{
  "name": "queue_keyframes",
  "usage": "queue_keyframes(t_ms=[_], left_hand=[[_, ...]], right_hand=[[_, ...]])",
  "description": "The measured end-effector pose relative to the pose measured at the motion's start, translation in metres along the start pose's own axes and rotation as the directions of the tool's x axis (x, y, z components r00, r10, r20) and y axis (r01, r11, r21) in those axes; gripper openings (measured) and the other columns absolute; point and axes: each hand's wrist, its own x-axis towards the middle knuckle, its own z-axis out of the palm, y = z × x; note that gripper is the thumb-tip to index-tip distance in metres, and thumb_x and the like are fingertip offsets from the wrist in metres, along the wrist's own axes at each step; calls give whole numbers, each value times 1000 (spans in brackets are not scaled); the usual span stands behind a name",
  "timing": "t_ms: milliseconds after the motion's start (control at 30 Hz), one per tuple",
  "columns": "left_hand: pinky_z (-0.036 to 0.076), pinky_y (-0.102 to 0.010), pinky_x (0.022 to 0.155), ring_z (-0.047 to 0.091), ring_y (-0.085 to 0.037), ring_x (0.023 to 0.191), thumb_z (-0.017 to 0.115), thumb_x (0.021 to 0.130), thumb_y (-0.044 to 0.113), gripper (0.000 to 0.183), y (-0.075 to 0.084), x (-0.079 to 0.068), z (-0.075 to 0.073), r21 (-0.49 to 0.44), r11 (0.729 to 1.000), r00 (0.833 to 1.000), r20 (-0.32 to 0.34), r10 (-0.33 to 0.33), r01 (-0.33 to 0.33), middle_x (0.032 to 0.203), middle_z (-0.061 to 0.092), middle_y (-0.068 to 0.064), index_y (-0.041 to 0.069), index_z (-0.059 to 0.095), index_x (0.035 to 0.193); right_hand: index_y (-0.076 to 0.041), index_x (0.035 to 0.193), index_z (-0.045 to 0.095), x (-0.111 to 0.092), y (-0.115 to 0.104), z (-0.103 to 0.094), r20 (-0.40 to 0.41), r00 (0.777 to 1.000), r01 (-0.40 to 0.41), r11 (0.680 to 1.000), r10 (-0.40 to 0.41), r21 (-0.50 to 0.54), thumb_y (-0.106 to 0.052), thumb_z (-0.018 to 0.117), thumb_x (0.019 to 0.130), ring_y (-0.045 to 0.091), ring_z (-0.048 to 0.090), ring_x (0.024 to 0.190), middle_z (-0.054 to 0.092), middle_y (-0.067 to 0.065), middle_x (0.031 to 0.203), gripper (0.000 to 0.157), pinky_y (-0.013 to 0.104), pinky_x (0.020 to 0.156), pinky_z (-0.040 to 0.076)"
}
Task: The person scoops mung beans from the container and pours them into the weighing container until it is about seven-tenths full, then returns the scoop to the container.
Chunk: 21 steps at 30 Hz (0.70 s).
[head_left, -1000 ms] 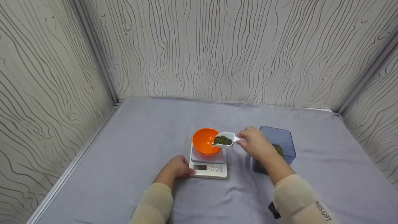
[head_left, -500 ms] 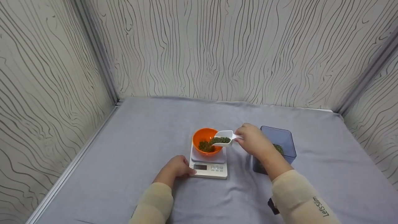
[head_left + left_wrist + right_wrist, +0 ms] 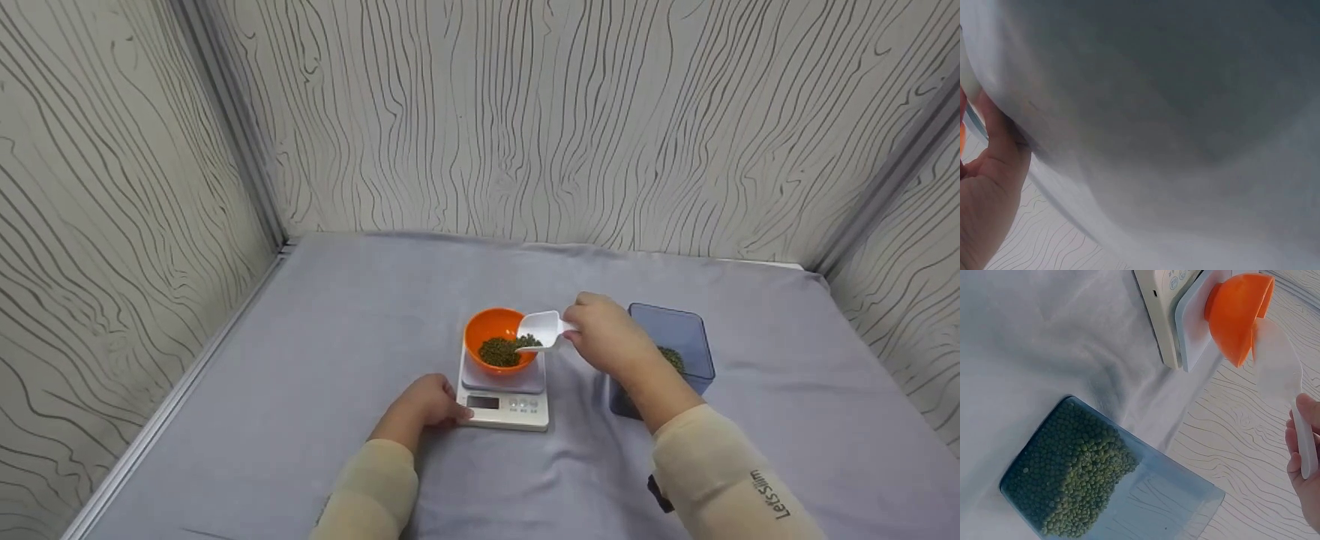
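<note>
In the head view my right hand grips a white scoop by its handle. The scoop tips to the left over the rim of an orange bowl, with some green mung beans at its lip and more in the bowl. That bowl stands on a white kitchen scale with a dark display. My left hand holds the scale's front left corner, thumb on top. Seen from the right wrist, the scoop leans against the bowl; its inside is hidden there.
A clear bluish container stands right of the scale, partly behind my right forearm. Mung beans fill its lower part in the right wrist view. Grey cloth covers the table, and patterned panels rise around it.
My right hand has tilted the scoop further and raised its handle slightly. Most beans have slid from the scoop into the bowl, which held none at first. The left hand stays put.
</note>
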Motion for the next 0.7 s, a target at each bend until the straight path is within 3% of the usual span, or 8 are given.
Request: queue_keyframes(t_ms=[300,700], left_hand=[[42,-29,60,51,-20,68,78,71,19,30,2,-1,-1,-12,1000,1000,8,-28,28,72,54,-6,6,53,80],[41,-29,59,50,-19,66,78,70,19,30,-1,1,1,-21,1000,1000,2,4,-4,70,53,-6,6,53,79]], right_hand=[[-1,78,62,2,-3,-5,0,998,64,995,-64,-76,-8,72,74,28,51,70,49,7,74,13,41,68,43],[-2,78,62,1,-1,-5,-46,994,97,994,-100,-54,-5,74,72,27,51,70,50,7,73,13,40,67,44]])
